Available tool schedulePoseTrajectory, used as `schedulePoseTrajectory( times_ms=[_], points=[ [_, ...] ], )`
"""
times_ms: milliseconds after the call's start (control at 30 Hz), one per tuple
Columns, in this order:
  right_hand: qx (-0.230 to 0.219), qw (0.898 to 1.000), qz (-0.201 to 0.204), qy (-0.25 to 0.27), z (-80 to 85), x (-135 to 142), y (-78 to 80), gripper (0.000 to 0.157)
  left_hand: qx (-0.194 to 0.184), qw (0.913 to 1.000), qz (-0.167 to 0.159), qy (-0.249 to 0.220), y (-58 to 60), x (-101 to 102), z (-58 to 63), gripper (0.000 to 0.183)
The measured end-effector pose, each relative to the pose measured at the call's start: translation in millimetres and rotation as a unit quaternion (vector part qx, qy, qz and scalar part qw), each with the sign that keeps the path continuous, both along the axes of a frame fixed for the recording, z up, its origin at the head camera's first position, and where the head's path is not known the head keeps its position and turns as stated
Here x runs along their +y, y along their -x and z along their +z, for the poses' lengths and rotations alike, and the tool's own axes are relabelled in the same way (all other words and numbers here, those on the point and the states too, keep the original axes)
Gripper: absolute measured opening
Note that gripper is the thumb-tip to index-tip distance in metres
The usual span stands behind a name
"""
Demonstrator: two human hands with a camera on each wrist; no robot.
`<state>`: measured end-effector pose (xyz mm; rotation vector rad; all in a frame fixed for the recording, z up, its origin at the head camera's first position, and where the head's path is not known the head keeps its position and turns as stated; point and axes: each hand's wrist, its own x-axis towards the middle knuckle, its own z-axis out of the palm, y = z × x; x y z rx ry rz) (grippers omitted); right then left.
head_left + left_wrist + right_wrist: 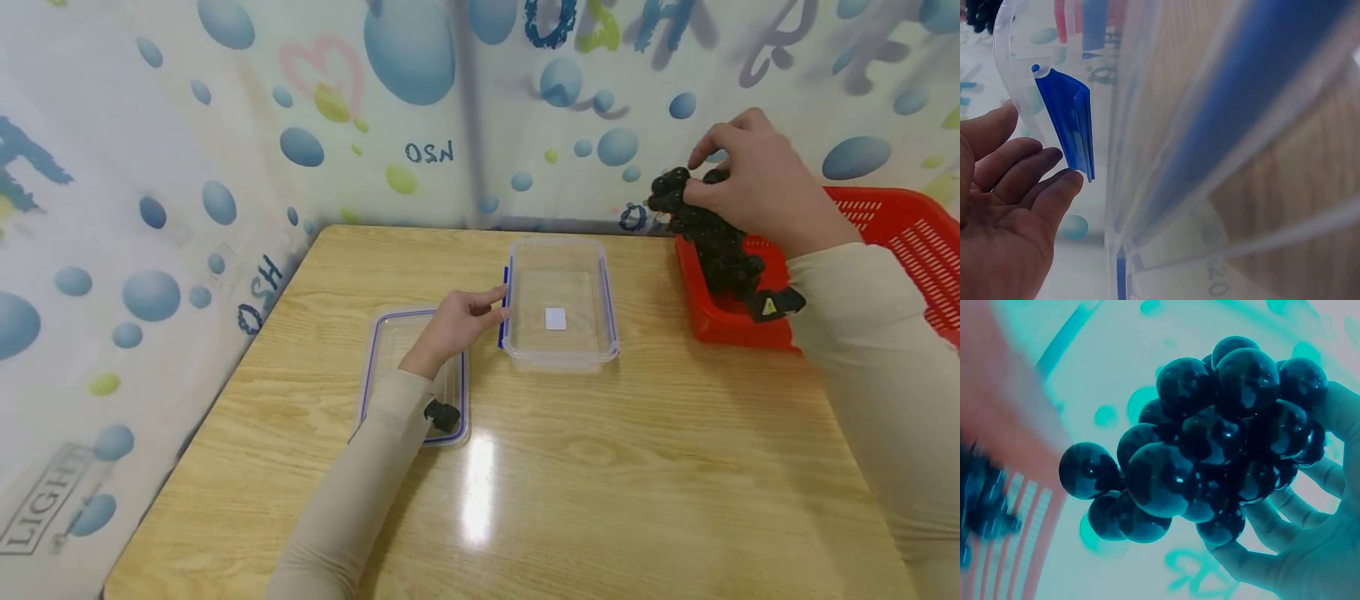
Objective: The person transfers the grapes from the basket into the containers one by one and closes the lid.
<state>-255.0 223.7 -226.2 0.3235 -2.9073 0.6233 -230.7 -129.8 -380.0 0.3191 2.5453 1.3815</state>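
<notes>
In the head view my right hand (757, 179) holds a bunch of dark grapes (670, 190) in the air at the left end of a red basket (742, 333). The right wrist view shows the round, glossy grapes (1163, 478) with my fingers curled round one side. At the middle of the table stands a clear plastic box (558, 360) with its top uncovered. My left hand (457, 325) is at its left wall, fingertips right by the blue latch (1069, 119), fingers loosely bent.
A clear lid with a blue seal (382, 358) lies on the wooden table (600, 500), beneath my left forearm. More dark grapes (723, 262) are in the red basket. A patterned wall covering (465, 100) rises behind the table and on its left.
</notes>
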Motion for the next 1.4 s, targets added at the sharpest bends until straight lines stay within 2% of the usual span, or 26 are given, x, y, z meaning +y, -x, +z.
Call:
schedulePoseTrajectory(
  times_ms=[200,367,667,900,1200,1400],
  points=[
    [0.004,0.998,0.053,0.026,-5.1,-44,10.5,0.031,-0.004,1.0,0.0,0.001,-0.8,2,-0.9,0.044],
    [-0.018,0.995,0.094,0.036,-18.1,-70,24.0,0.028,0.0,1.0,0.0,-0.001,-0.8,2,-3.3,0.044],
    [-0.05,0.991,0.125,0.015,-44.6,-107,34.0,0.021,-0.003,1.0,0.0,-0.008,-2.6,2,-4.0,0.044],
    [-0.057,0.987,0.15,-0.023,-55.7,-122,38.8,0.019,0.002,0.9998,-0.005,-0.018,-2.1,3,-2.0,0.043],
    [-0.077,0.982,0.171,-0.032,-76.4,-131,43.6,0.018,0.012,0.9997,-0.007,-0.019,-0.3,2,-2.1,0.042],
    [-0.099,0.98,0.168,-0.041,-83.8,-130,47.4,0.019,0.013,0.9997,-0.008,-0.021,0.0,3,0.2,0.043]
  ],
)
